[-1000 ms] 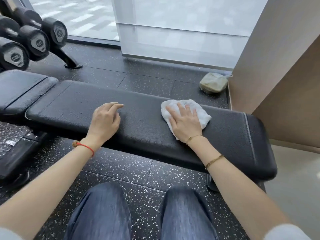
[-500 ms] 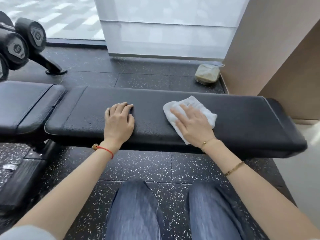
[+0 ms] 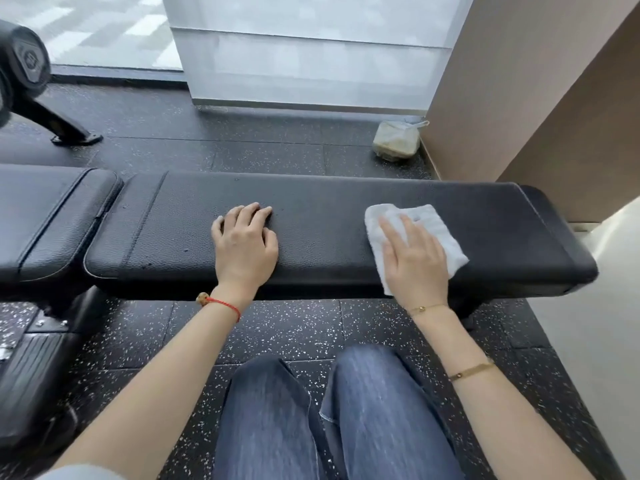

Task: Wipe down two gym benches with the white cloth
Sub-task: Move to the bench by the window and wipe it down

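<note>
Rightward along the black bench [image 3: 329, 202] slid the white cloth [image 3: 429, 223] — speckled floor [image 3: 277, 327] below.

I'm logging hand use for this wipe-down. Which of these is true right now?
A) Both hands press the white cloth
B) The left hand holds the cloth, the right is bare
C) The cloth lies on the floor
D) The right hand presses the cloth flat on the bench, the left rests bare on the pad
D: the right hand lies flat on the white cloth on the bench, while the left hand rests bare on the pad.

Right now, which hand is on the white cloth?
The right hand, the one with the thin gold bracelet, lies flat on the white cloth. The left hand, with the red string, rests bare on the bench.
</note>
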